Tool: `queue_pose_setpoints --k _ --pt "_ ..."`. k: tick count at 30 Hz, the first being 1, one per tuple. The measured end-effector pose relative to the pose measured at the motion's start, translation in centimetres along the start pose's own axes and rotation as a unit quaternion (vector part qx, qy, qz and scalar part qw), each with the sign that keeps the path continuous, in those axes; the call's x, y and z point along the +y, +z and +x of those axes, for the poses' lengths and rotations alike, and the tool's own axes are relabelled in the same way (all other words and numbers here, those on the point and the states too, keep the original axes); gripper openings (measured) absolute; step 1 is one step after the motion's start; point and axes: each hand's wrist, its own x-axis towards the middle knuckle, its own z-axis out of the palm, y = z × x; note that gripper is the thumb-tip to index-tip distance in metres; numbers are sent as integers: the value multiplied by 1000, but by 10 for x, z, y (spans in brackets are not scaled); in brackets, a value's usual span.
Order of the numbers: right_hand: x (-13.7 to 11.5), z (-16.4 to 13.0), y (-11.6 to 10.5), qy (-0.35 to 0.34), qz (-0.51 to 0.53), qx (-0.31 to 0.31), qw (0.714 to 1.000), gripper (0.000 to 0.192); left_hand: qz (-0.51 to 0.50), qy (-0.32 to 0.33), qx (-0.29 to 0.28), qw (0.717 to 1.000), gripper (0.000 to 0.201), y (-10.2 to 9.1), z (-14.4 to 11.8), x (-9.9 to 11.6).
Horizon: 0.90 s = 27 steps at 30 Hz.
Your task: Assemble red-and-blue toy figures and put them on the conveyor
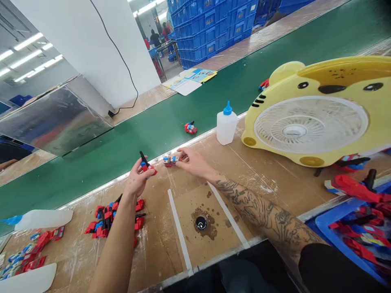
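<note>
My left hand [138, 179] is raised over the wooden bench [262, 175] and grips a small red, blue and black toy part [147, 165] between thumb and fingers. My right hand [193, 161] reaches to the bench's far edge and its fingertips pinch a small red, blue and grey toy piece [170, 160] resting there. Below my left hand lies a heap of red, blue and black toy parts [111, 215]. One assembled red and blue toy [190, 128] lies on the green conveyor belt [171, 118] beyond the bench.
A white squeeze bottle with a blue cap [226, 124] stands by a big yellow animal-shaped fan [314, 116]. A black glue dish [201, 222] sits inside taped lines. Another bottle [42, 218] lies at left near more parts [27, 254]. A blue tray of parts [360, 228] is at right.
</note>
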Motion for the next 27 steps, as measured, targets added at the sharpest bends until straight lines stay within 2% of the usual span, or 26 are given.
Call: queue_pose_setpoints --k 3,5,7,10,13,14,16,18,21,22,24,26,27 --pt "20 23 -7 55 23 7 998 41 11 -11 4 1000 92 -15 28 12" --pt "31 32 -6 67 12 4 998 40 42 -23 10 999 96 -20 46 13" --pt "41 36 -2 60 -20 -1 998 43 85 -26 4 996 98 -21 63 9" --pt "50 34 7 1 -100 -10 995 50 166 5 -24 986 97 -20 86 0" --pt "53 31 18 -64 -201 -24 977 63 321 31 -35 946 91 -18 109 -4" --pt "53 31 20 -75 -228 -29 970 64 372 33 -31 927 88 -17 117 -3" --pt "53 32 23 -80 -242 -39 966 52 447 29 -17 894 83 -16 134 -1" --pt "52 34 22 -69 -190 -43 978 34 499 18 -8 866 80 -15 151 2" --pt "48 29 11 0 14 -61 998 27 554 -6 -16 833 86 -12 170 2" --pt "46 24 5 26 105 -73 991 31 563 -14 -19 826 90 -11 174 0" --pt "39 9 -9 58 265 -99 957 42 573 -24 -14 819 99 -7 179 -3" --pt "28 -9 -24 53 347 -102 931 52 574 -25 1 818 104 -4 180 -8" --pt "21 -18 -31 41 356 -95 929 53 570 -24 10 821 104 -3 178 -10"
